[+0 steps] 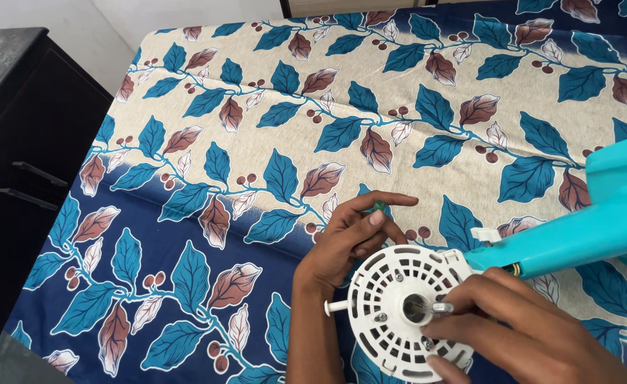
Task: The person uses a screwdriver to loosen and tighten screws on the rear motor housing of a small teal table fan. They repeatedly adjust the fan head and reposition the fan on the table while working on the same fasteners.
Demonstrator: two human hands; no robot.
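Obs: A round white plastic fan motor housing with slotted vents (399, 309) lies face up on a bed covered by a beige and navy sheet printed with teal and brown leaves (256, 142), near the right front of the scene. It is joined at its right to a turquoise plastic fan body (598, 227) that runs off the right edge.

Left hand (352, 242): resting just behind and left of the housing, thumb and forefinger pinched on a small green part (379, 205); too small to tell what it is. Other fingers curl against the housing rim.

Right hand (520, 323): laid over the right side of the housing, fingertips (434, 331) narrowed at the short metal shaft (434, 308) in the centre hub. Whether they grip it or only touch it, I cannot tell.

Judgement: the work at the hub goes best with the housing kept flat and steadied by the right palm, the shaft held square to the face, and the small part kept pinched, since it would vanish on the busy print.

Room: wide open sheet to the left and far side. A dark cabinet with bar handles (22, 142) stands beyond the left edge of the bed. The near edge of the bed lies close under the housing; the fan body blocks the right.
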